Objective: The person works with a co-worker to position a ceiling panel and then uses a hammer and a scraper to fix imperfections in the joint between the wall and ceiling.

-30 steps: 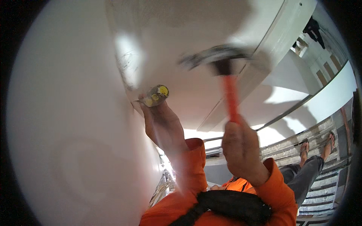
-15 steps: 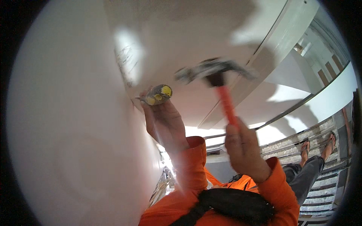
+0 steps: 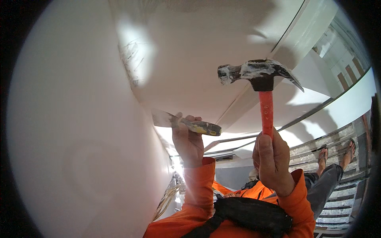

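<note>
The widest thing here is the pale left wall [image 3: 79,135], filling the 9 o'clock side and meeting a pale upper panel [image 3: 190,51] along a scuffed seam [image 3: 131,69]. Next in size comes the hammer [image 3: 266,107], its red handle running nearly 6 to 12 o'clock, the smeared head on top with the striking face toward 9 and the claw toward 4. Smaller is the scraper [image 3: 204,127], its long axis slanting from just past 9 to nearly 4 o'clock: blade toward the seam, butt toward the hammer side. The striking face hangs at about 12 o'clock from that butt, well apart from it in view; whether the blade touches the seam I cannot tell. The right hand [image 3: 274,160], at about 4 o'clock from the left hand [image 3: 187,142], is nearer the butt's far side and is closed round the hammer's handle. The left hand's fingers curl narrowly round the scraper near its blade.
</note>
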A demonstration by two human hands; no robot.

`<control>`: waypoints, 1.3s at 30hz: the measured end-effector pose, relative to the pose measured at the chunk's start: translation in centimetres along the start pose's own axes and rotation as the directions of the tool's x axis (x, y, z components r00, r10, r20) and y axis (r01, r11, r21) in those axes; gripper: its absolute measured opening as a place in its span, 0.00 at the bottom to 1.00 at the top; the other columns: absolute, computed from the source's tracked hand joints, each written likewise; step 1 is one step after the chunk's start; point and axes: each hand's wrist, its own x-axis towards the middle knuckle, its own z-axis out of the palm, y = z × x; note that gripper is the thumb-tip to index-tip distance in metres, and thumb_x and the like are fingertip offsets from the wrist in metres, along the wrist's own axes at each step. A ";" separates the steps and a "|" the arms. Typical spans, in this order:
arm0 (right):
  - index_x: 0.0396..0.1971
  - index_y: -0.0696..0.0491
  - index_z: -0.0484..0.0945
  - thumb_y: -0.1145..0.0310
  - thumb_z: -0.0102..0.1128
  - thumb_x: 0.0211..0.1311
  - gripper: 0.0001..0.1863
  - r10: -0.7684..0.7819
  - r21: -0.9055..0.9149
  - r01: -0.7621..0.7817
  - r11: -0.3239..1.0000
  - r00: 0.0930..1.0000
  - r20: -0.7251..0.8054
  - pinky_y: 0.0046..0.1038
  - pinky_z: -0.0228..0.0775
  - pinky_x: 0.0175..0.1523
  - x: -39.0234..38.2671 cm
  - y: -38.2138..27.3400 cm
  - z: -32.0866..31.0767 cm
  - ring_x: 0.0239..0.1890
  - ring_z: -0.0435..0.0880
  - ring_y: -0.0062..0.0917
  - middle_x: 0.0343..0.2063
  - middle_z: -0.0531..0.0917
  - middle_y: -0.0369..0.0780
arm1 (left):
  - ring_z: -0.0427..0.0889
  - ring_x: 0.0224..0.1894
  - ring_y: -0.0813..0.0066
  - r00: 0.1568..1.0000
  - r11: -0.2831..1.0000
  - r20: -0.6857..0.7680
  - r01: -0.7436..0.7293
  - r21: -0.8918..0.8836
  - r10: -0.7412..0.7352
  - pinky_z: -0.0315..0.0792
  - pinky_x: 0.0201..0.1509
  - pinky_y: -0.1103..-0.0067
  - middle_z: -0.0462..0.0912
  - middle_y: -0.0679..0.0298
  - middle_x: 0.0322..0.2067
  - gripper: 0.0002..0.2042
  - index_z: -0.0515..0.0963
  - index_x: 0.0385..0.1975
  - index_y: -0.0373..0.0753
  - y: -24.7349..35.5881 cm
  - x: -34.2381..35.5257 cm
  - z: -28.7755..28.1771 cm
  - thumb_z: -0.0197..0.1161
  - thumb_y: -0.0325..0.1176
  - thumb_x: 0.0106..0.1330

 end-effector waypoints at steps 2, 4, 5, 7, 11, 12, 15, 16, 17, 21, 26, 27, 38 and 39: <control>0.35 0.59 0.70 0.61 0.45 0.75 0.15 0.021 0.019 -0.021 1.000 1.000 0.007 0.27 0.60 0.21 -0.2 0.3 -0.2 0.15 0.71 0.18 0.13 0.72 0.37 | 0.79 0.51 0.61 0.999 0.995 0.040 -0.018 -0.102 0.022 0.79 0.55 0.68 0.80 0.58 0.44 0.17 0.68 0.59 0.41 0.5 0.9 0.9 0.56 0.35 0.73; 0.35 0.59 0.70 0.60 0.45 0.75 0.16 0.034 0.029 -0.034 0.999 0.999 0.013 0.26 0.60 0.21 -0.4 0.5 -0.4 0.15 0.70 0.17 0.13 0.72 0.36 | 0.79 0.51 0.60 0.997 0.986 0.053 -0.046 -0.163 0.055 0.78 0.56 0.68 0.79 0.58 0.43 0.19 0.67 0.60 0.42 0.7 1.7 2.3 0.57 0.36 0.73; 0.35 0.58 0.70 0.60 0.45 0.75 0.16 0.035 0.030 -0.035 0.999 0.999 0.018 0.26 0.60 0.21 -0.4 0.7 -0.5 0.16 0.70 0.17 0.13 0.72 0.36 | 0.78 0.53 0.62 0.997 0.982 0.054 -0.053 -0.179 0.064 0.79 0.56 0.68 0.79 0.58 0.45 0.18 0.67 0.61 0.42 0.8 1.9 2.6 0.55 0.37 0.74; 0.35 0.58 0.70 0.60 0.45 0.76 0.16 0.025 0.026 -0.026 0.999 0.999 0.021 0.25 0.60 0.21 -0.5 1.0 -0.5 0.16 0.70 0.16 0.13 0.72 0.35 | 0.77 0.56 0.65 0.995 0.975 0.057 -0.066 -0.211 0.080 0.80 0.58 0.67 0.79 0.59 0.48 0.17 0.68 0.61 0.43 1.0 2.1 3.2 0.51 0.37 0.76; 0.35 0.58 0.70 0.59 0.44 0.76 0.16 0.006 0.019 -0.006 1.000 1.000 0.009 0.24 0.59 0.21 -0.5 1.2 -0.5 0.16 0.70 0.16 0.13 0.72 0.35 | 0.76 0.58 0.66 0.992 0.955 0.068 -0.082 -0.285 0.106 0.79 0.59 0.67 0.78 0.60 0.51 0.17 0.68 0.61 0.41 1.4 2.3 4.7 0.49 0.37 0.76; 0.35 0.58 0.70 0.59 0.44 0.76 0.16 0.007 0.019 -0.007 1.000 1.000 0.004 0.24 0.59 0.21 -0.5 1.2 -0.5 0.16 0.69 0.16 0.13 0.72 0.35 | 0.76 0.58 0.65 0.991 0.953 0.063 -0.092 -0.288 0.114 0.79 0.60 0.67 0.77 0.60 0.51 0.17 0.68 0.61 0.40 1.5 2.4 5.3 0.50 0.37 0.76; 0.34 0.58 0.70 0.58 0.43 0.76 0.17 -0.003 -0.008 0.003 1.000 1.000 -0.010 0.24 0.59 0.21 -0.3 1.0 -0.9 0.15 0.69 0.16 0.13 0.72 0.34 | 0.76 0.58 0.65 0.989 0.951 0.001 -0.139 -0.277 0.145 0.78 0.62 0.67 0.77 0.59 0.51 0.17 0.69 0.60 0.38 1.5 2.4 6.3 0.50 0.37 0.76; 0.33 0.55 0.68 0.55 0.41 0.77 0.18 -0.034 -0.008 0.034 0.999 0.999 -0.030 0.21 0.56 0.19 -0.2 1.2 -0.7 0.14 0.65 0.13 0.13 0.69 0.32 | 0.76 0.58 0.64 0.987 0.950 -0.029 -0.158 -0.270 0.156 0.78 0.62 0.67 0.77 0.59 0.52 0.17 0.69 0.59 0.37 1.4 2.4 6.4 0.50 0.37 0.76; 0.31 0.53 0.66 0.53 0.38 0.77 0.19 -0.068 -0.008 0.068 0.998 0.996 -0.051 0.18 0.54 0.17 0.0 1.4 -0.5 0.12 0.61 0.11 0.12 0.66 0.30 | 0.75 0.59 0.64 0.986 0.956 -0.035 -0.167 -0.241 0.163 0.77 0.63 0.67 0.75 0.59 0.52 0.17 0.68 0.60 0.38 1.3 2.5 6.7 0.50 0.38 0.76; 0.29 0.50 0.65 0.48 0.34 0.78 0.23 -0.068 0.109 0.074 0.991 0.996 -0.053 0.16 0.50 0.15 0.3 1.2 -0.4 0.10 0.56 0.09 0.12 0.63 0.28 | 0.72 0.60 0.64 0.980 0.963 -0.045 -0.198 -0.183 0.193 0.75 0.65 0.65 0.72 0.60 0.53 0.18 0.65 0.61 0.41 1.1 3.1 7.1 0.51 0.39 0.76; 0.28 0.51 0.65 0.49 0.34 0.78 0.23 -0.314 -0.025 0.313 0.949 0.946 -0.076 0.18 0.52 0.15 1.7 2.7 1.8 0.10 0.59 0.11 0.12 0.65 0.29 | 0.72 0.61 0.64 0.980 0.960 -0.077 -0.194 -0.200 0.182 0.73 0.66 0.64 0.73 0.60 0.52 0.17 0.65 0.60 0.41 1.4 3.5 7.9 0.52 0.37 0.76; 0.28 0.51 0.65 0.49 0.33 0.78 0.24 -0.266 -0.032 0.266 0.964 0.964 0.004 0.18 0.52 0.15 1.8 2.3 2.0 0.11 0.60 0.12 0.12 0.66 0.30 | 0.72 0.61 0.64 0.980 0.962 -0.077 -0.198 -0.190 0.186 0.72 0.66 0.64 0.73 0.60 0.52 0.17 0.65 0.60 0.40 1.6 3.4 8.1 0.52 0.37 0.76; 0.35 0.57 0.70 0.62 0.47 0.73 0.13 -0.078 -0.162 0.129 0.978 0.955 0.287 0.35 0.62 0.22 1.4 1.5 2.2 0.18 0.75 0.41 0.15 0.74 0.44 | 0.72 0.61 0.63 0.984 0.947 -0.048 -0.180 -0.267 0.173 0.72 0.66 0.63 0.74 0.58 0.54 0.15 0.68 0.57 0.37 1.1 3.9 6.9 0.49 0.37 0.77; 0.33 0.58 0.70 0.62 0.46 0.74 0.14 -0.137 -0.158 0.181 0.971 0.958 0.252 0.30 0.61 0.21 1.0 1.5 2.5 0.17 0.73 0.30 0.15 0.73 0.39 | 0.72 0.61 0.63 0.984 0.949 -0.046 -0.176 -0.262 0.170 0.72 0.66 0.63 0.74 0.58 0.54 0.15 0.68 0.57 0.37 1.3 3.8 6.7 0.49 0.37 0.77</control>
